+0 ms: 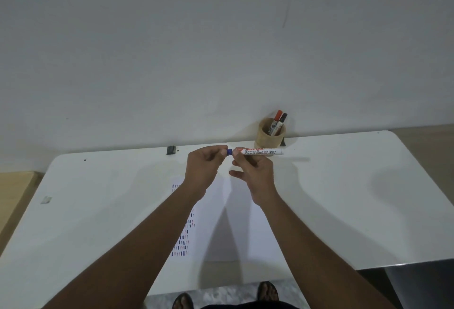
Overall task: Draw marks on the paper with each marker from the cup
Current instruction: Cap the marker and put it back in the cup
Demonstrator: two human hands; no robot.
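Note:
A white board marker (261, 151) with a blue cap (229, 152) is held level above the table. My right hand (253, 172) grips its barrel near the cap end, and my left hand (205, 165) pinches the blue cap. Below my hands lies a white sheet of paper (216, 230) with rows of short blue and red strokes down its left side. A round wooden cup (269, 136) stands at the table's back edge, holding a red-capped marker (278, 115) and a black-capped marker (283, 117).
The white table (344, 198) has rounded corners and stands against a plain wall. A small dark clip (171, 150) sits at the back edge and a scrap of tape (46, 199) at the left. My feet show below the front edge.

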